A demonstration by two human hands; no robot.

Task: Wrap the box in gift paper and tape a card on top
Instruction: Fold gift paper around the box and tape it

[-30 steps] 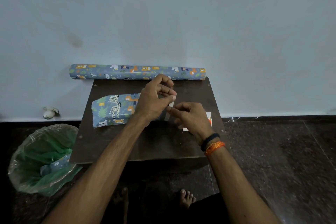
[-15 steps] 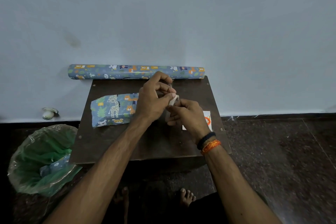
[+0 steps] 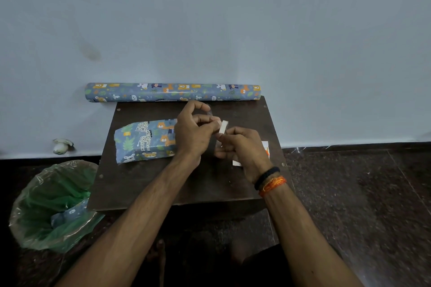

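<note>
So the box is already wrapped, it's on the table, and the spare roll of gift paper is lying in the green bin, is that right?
Not quite. The head view shows the roll of gift paper lying along the wall at the table's far edge, not in the green bin. The wrapped box is on the table, as you said.

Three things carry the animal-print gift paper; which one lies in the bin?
The crumpled animal-print paper scrap, inside the green-lined bin; roll and wrapped box are on the table.
</note>
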